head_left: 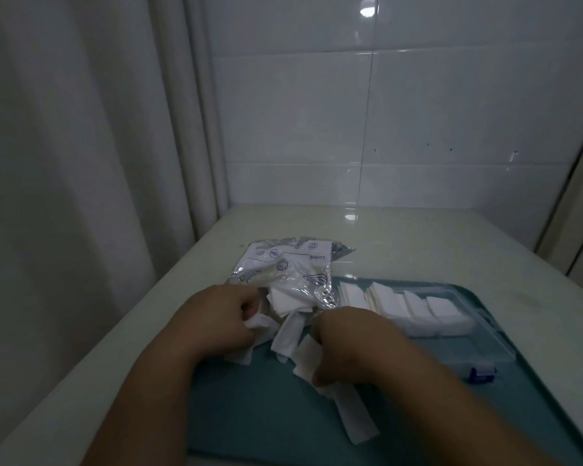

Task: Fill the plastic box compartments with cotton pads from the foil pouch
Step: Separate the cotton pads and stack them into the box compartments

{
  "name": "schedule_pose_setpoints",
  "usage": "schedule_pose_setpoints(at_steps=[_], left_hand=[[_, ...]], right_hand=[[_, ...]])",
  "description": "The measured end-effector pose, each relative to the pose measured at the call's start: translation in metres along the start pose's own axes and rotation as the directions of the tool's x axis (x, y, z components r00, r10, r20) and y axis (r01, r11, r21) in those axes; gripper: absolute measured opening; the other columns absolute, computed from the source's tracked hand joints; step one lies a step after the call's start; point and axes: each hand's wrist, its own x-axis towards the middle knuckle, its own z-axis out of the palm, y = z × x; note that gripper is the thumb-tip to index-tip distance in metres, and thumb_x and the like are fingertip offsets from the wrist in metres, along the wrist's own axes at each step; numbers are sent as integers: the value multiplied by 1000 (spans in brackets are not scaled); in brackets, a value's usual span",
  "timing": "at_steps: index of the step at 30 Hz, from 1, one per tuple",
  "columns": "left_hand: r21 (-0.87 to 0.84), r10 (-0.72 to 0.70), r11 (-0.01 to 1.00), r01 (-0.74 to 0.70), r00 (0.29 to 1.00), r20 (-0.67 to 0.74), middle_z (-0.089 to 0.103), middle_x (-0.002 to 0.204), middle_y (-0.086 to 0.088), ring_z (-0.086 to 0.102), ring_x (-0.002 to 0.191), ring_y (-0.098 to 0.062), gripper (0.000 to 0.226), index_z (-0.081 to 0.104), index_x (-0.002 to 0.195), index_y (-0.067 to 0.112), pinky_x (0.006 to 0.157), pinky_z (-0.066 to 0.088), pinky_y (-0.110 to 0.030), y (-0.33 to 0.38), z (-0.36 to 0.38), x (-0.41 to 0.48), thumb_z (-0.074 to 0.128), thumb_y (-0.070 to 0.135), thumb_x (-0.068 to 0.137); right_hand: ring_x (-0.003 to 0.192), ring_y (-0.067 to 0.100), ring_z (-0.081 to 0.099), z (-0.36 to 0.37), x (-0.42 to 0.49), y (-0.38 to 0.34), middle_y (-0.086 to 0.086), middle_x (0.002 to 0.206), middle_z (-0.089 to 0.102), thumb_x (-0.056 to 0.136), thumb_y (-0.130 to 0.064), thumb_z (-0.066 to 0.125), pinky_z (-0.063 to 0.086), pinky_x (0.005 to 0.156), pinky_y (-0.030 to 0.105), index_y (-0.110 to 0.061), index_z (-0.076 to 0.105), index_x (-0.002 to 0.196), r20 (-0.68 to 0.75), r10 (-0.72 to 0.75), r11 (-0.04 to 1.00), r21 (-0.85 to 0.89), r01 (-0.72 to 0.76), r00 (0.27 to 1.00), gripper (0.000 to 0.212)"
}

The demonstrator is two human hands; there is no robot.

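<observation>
Left hand (223, 317) and right hand (347, 344), fingers curled, each grip white square cotton pads (286, 334) at the mouth of the crinkled silver foil pouch (290, 264). The clear plastic compartment box (485, 344), holding pads, lies just right.

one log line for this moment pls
left hand: grips cotton pads | right hand: grips cotton pads | foil pouch: pads spilling out | plastic box: partly filled

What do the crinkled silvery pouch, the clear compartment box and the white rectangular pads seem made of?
The crinkled silvery pouch looks like metallised foil film: shiny, creased. The clear compartment box seems hard transparent plastic; the teal tray shows through. The white rectangular pads look like soft, matte cotton, draping limply.
</observation>
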Motion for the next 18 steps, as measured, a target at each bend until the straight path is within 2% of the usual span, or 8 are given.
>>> schedule_pose_setpoints(at_steps=[2, 5, 8, 13, 15, 18], left_hand=[[-70, 10, 997, -11, 1000, -11, 49, 62, 7, 46, 62, -12, 19, 41, 63, 28, 56, 35, -30, -2, 1, 0, 57, 31, 53], [-222, 24, 974, -30, 999, -31, 44, 60, 10, 39, 57, -6, 25, 43, 65, 34, 55, 33, -30, -4, -2, 1, 63, 25, 52], [-337, 29, 940, -53, 997, -76, 45, 59, 16, 38, 55, -3, 27, 45, 66, 31, 53, 32, -27, 0, -6, 0, 68, 22, 53], [-436, 24, 897, -67, 994, -102, 45, 57, 14, 37, 52, -3, 35, 43, 64, 20, 52, 29, -26, 7, -10, -5, 75, 5, 62], [-479, 29, 875, -72, 995, -97, 49, 58, 7, 40, 53, -4, 29, 46, 66, 18, 54, 33, -28, 7, -11, -5, 73, 10, 57], [-567, -11, 822, -57, 993, -116, 58, 69, -11, 53, 61, -15, 28, 53, 75, 15, 58, 40, -30, 5, -14, -5, 68, 18, 51]], right_hand=[[107, 22, 60, 3, 2, 1, 2, 121, 61, 77, -37, 74, 47, 81, 32, -23, 58, 125, -33, 16, 1000, 5, -16, 999, 53], [109, 23, 60, 6, 6, 1, 2, 125, 59, 73, -34, 77, 50, 85, 35, -23, 54, 130, -42, 45, 999, 14, -45, 998, 62], [110, 24, 60, 7, 9, 1, 4, 125, 59, 75, -32, 76, 50, 87, 36, -19, 54, 129, -30, 54, 999, -3, -54, 998, 59], [110, 24, 60, 7, 8, 0, 4, 126, 59, 81, -30, 70, 49, 88, 37, -18, 52, 134, 10, 33, 999, -35, -33, 999, 57], [107, 24, 61, 6, 6, 0, 4, 122, 61, 83, -30, 68, 48, 85, 35, -18, 55, 129, -7, 18, 999, -30, -18, 1000, 50], [105, 22, 61, 6, 4, 1, 4, 120, 62, 82, -28, 68, 48, 82, 33, -19, 58, 126, -34, 4, 1000, 7, -3, 999, 47]])
